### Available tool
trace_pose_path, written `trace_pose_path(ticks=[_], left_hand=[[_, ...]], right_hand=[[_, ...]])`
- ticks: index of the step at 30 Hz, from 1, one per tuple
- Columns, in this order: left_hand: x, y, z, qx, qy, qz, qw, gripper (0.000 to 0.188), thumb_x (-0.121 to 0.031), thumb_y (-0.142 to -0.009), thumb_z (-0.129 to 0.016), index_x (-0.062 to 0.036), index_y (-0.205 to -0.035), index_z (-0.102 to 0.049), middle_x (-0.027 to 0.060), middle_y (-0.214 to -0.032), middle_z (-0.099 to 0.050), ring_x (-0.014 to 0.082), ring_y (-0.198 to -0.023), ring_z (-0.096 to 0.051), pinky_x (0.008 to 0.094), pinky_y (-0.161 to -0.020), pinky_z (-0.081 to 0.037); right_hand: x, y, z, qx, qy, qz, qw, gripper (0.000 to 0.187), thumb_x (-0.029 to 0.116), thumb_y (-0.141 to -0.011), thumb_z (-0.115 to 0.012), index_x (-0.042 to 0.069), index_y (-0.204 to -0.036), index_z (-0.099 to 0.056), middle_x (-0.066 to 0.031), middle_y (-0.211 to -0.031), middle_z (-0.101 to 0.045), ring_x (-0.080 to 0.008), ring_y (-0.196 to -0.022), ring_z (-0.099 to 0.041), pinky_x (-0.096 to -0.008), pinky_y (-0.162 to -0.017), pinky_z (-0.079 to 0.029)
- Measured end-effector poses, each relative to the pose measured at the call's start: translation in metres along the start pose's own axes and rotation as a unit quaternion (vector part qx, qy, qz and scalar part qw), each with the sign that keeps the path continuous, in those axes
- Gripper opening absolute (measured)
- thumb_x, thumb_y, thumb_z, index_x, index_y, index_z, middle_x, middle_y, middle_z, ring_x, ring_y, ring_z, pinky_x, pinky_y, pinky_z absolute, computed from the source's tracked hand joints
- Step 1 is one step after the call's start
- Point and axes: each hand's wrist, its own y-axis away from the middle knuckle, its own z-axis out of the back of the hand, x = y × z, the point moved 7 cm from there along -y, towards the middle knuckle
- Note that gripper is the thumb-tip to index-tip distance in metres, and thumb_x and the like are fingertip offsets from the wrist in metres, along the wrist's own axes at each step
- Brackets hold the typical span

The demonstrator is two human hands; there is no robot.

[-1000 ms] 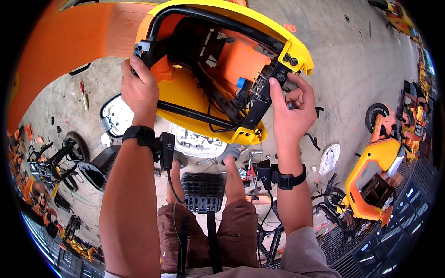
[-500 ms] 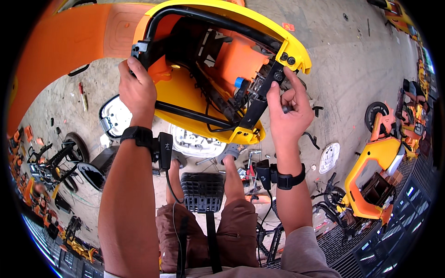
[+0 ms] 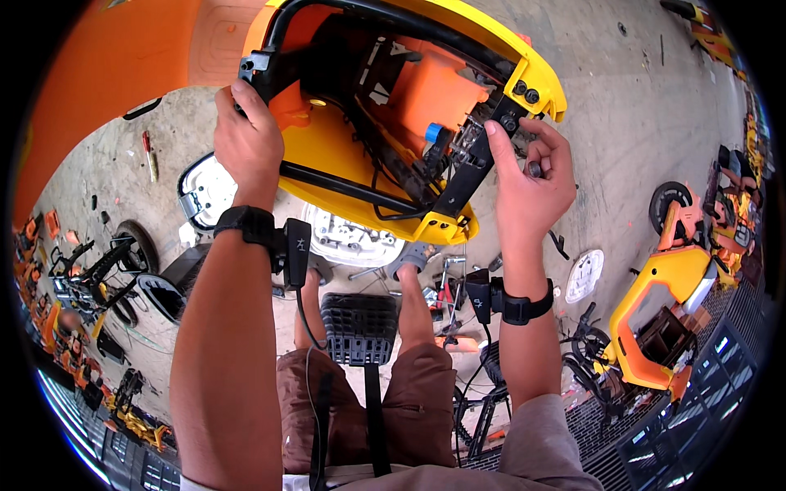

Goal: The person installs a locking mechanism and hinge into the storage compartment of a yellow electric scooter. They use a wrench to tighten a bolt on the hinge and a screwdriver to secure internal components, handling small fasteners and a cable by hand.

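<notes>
An open yellow scooter body (image 3: 327, 164) with a black tube frame (image 3: 340, 193) tilts in front of me. My left hand (image 3: 250, 135) is closed round the black bracket (image 3: 255, 62) at the frame's left side. Along the right end runs a flat black crossbar (image 3: 468, 182). My right hand (image 3: 536, 176) is beside it, thumb and forefinger close to a round bolt head (image 3: 509, 122). Its curled fingers hold a small dark cylindrical piece (image 3: 535, 169). Inside the body are an orange panel (image 3: 434, 90), dark cables and a blue cap (image 3: 434, 132).
A large orange shell (image 3: 123, 65) stands at the far left. White plastic covers (image 3: 584, 276) and scattered tools (image 3: 446, 295) lie on the concrete floor. A red-handled screwdriver (image 3: 149, 155) is at left. A yellow-orange scooter body (image 3: 655, 327) stands at right. A black crate-like piece (image 3: 357, 327) is between my legs.
The yellow body has shifted slightly up and to the right in view. My right hand has moved right with it, its forefinger drawing back from the bolts near the corner. My left hand keeps its hold.
</notes>
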Motion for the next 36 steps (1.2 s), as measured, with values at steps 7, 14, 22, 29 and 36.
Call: trace_pose_path(ticks=[7,14,22,29,36], left_hand=[[-0.001,0.001,0.000,-0.001,-0.004,0.002,1.000,0.050,-0.048,-0.099,-0.028,-0.0052,-0.101,-0.055,0.0228,-0.086,-0.065,0.0465,-0.085,-0.059,0.0517,-0.074,-0.045],[-0.001,0.000,0.002,0.000,-0.009,0.002,1.000,0.051,-0.049,-0.099,-0.027,-0.0056,-0.102,-0.054,0.0224,-0.084,-0.065,0.0465,-0.085,-0.059,0.0514,-0.073,-0.045],[-0.002,0.002,0.001,0.005,0.009,0.000,1.000,0.054,-0.048,-0.100,-0.021,-0.0048,-0.103,-0.053,0.0269,-0.087,-0.063,0.0497,-0.086,-0.057,0.0526,-0.075,-0.043],[-0.005,0.002,0.001,-0.005,0.010,-0.015,1.000,0.047,-0.044,-0.100,-0.027,-0.0060,-0.102,-0.054,0.0217,-0.082,-0.064,0.0461,-0.082,-0.059,0.0507,-0.072,-0.045],[-0.003,0.001,0.001,-0.014,0.003,-0.027,1.000,0.047,-0.044,-0.100,-0.026,-0.0055,-0.099,-0.052,0.0219,-0.081,-0.063,0.0468,-0.082,-0.058,0.0520,-0.073,-0.043]], right_hand=[[0.004,0.000,-0.004,0.018,-0.021,0.055,0.998,0.025,0.006,-0.074,-0.079,0.005,-0.096,-0.068,0.0024,-0.066,-0.042,-0.0064,-0.056,-0.037,-0.0213,-0.049,-0.031],[0.006,-0.005,0.000,0.004,0.029,0.067,0.997,0.018,0.004,-0.074,-0.077,0.005,-0.089,-0.068,0.0002,-0.067,-0.043,-0.0094,-0.056,-0.039,-0.0224,-0.050,-0.033],[0.008,-0.003,-0.001,-0.001,0.014,0.075,0.997,0.025,0.004,-0.076,-0.077,0.004,-0.099,-0.066,0.0039,-0.069,-0.041,-0.0045,-0.058,-0.034,-0.0204,-0.050,-0.026],[0.005,0.000,0.001,0.000,-0.055,0.042,0.998,0.028,0.007,-0.070,-0.082,0.004,-0.093,-0.067,-0.0008,-0.068,-0.048,-0.0093,-0.054,-0.040,-0.0234,-0.048,-0.035],[0.006,-0.007,0.003,0.009,-0.009,0.103,0.995,0.027,0.004,-0.071,-0.080,0.004,-0.094,-0.067,-0.0005,-0.067,-0.048,-0.0094,-0.053,-0.042,-0.0241,-0.047,-0.035]])
